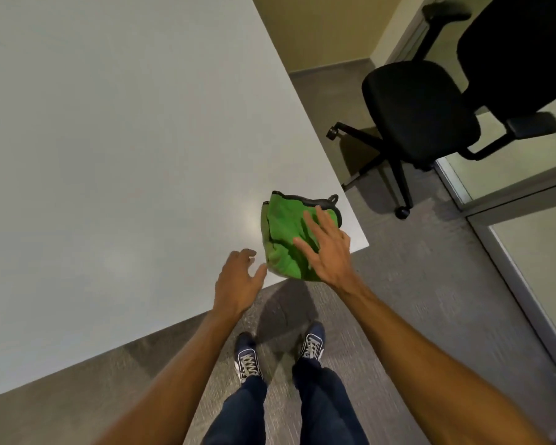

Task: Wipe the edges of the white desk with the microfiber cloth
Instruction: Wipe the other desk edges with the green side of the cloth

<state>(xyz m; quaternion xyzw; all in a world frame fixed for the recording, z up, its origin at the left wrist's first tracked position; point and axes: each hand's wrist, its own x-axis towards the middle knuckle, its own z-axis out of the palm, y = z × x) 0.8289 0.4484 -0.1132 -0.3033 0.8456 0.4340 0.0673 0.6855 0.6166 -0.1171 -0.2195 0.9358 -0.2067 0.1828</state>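
No writing or brand mark can be read on anything in view. The green microfiber cloth (291, 239), edged in black with a small loop at its far corner, lies crumpled on the white bench (126, 155) at the bench's near right corner, its long axis running from the near edge toward the loop. The right hand (326, 248) rests palm-down on the cloth with fingers spread wide, gripping nothing. The left hand (238, 281) hovers just left of the cloth at the near edge of the bench, fingers loosely curled and apart, empty. Right of the bench stands a black office chair (430, 107) on grey carpet (430, 284).
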